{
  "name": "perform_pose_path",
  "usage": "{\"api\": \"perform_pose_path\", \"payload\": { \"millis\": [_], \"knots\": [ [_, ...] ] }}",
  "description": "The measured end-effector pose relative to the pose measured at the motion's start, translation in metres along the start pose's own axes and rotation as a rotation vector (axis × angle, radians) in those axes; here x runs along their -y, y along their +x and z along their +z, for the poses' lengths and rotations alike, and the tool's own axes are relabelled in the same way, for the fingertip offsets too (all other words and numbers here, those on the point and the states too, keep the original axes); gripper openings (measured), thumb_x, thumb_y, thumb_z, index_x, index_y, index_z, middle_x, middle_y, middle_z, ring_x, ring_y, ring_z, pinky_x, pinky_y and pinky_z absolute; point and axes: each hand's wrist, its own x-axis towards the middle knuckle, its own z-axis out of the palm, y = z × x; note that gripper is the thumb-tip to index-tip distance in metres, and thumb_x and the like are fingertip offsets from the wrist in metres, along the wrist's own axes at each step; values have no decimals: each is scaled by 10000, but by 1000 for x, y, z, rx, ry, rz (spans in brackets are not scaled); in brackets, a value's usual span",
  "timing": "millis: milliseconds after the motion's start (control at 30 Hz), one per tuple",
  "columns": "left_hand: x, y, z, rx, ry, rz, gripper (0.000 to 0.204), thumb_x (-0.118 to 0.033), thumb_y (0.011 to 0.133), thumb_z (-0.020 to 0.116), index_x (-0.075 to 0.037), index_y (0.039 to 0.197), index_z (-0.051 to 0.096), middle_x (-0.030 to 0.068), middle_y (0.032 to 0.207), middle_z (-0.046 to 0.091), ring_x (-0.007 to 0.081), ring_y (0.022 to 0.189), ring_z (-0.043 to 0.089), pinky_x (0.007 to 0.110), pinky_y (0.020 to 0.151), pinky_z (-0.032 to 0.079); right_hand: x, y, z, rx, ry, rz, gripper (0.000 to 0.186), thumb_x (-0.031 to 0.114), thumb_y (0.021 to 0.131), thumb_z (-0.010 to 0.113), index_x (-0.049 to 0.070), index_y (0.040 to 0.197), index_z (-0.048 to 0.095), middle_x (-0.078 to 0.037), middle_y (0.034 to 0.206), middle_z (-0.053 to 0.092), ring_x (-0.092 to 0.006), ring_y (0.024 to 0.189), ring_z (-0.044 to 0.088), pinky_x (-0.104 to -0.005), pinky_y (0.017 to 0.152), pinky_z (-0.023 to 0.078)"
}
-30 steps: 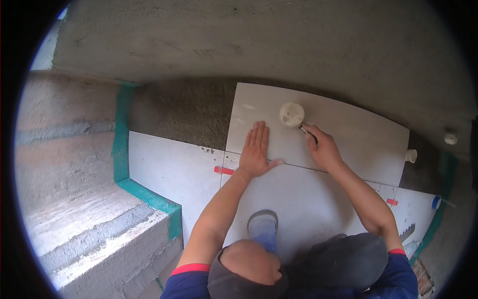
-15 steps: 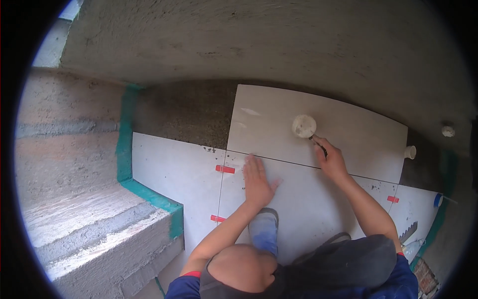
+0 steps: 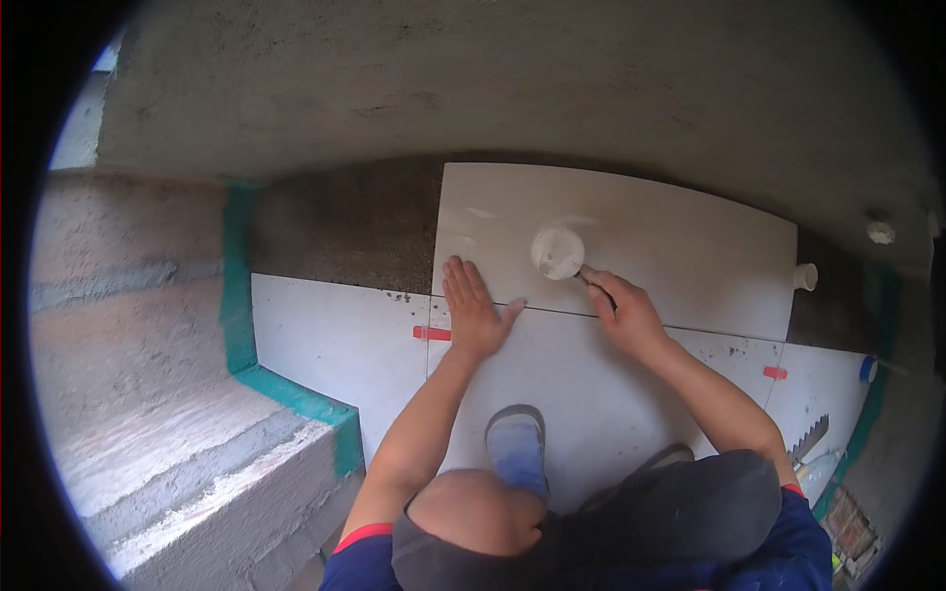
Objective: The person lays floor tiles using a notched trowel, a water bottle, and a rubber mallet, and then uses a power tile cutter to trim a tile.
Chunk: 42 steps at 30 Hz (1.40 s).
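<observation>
White mallet (image 3: pixel 558 252) is resting on the top tile (image 3: pixel 680 246), its handle being gripped by the right hand (image 3: pixel 625 315); the left hand (image 3: pixel 473 313) is pressing flat, fingers spread, across the joint.

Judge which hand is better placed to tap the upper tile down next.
Right, probably. The right hand already grips the white mallet resting on the upper tile; the left hand lies flat across the tile joint, empty.
</observation>
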Motion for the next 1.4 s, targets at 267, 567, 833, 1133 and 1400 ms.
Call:
{"api": "perform_pose_path", "payload": {
  "millis": [267,567,833,1133,1400],
  "knots": [
    [1,2,-1,-27,-6,-4,1069,-547,844,607,153,1441,63,362,1521,14,494,1431,-11,559,1152,56,0,13,20,53,-15,-43,289,98,924,527,114,1203,598,-185,983,649,-359,897,623,-429,776,500],
    [-3,4,-3,-11,-16,-24,1071,-553,842,609,157,1437,72,358,1522,17,494,1431,-15,553,1154,39,-1,21,27,24,-42,-82,294,109,927,513,123,1208,598,-194,930,650,-382,855,624,-452,760,502],
    [-3,2,-2,-25,-13,15,1061,-548,847,601,168,1431,80,366,1516,31,496,1430,-21,553,1155,29,0,43,20,-37,-12,-72,297,127,938,505,130,1221,597,-201,964,656,-390,883,624,-450,773,505],
    [-5,2,0,-35,-18,38,1054,-538,846,604,179,1423,92,371,1517,21,498,1428,-10,554,1154,35,-8,50,16,-76,-98,-11,327,162,938,495,140,1254,576,-207,982,652,-382,897,620,-458,792,496],
    [-7,3,-3,44,48,21,1048,-542,844,594,186,1420,107,392,1504,45,505,1424,17,546,1158,38,-21,50,1,10,-28,197,323,165,929,472,134,1230,584,-197,997,663,-389,922,619,-482,799,487]
  ]
}}
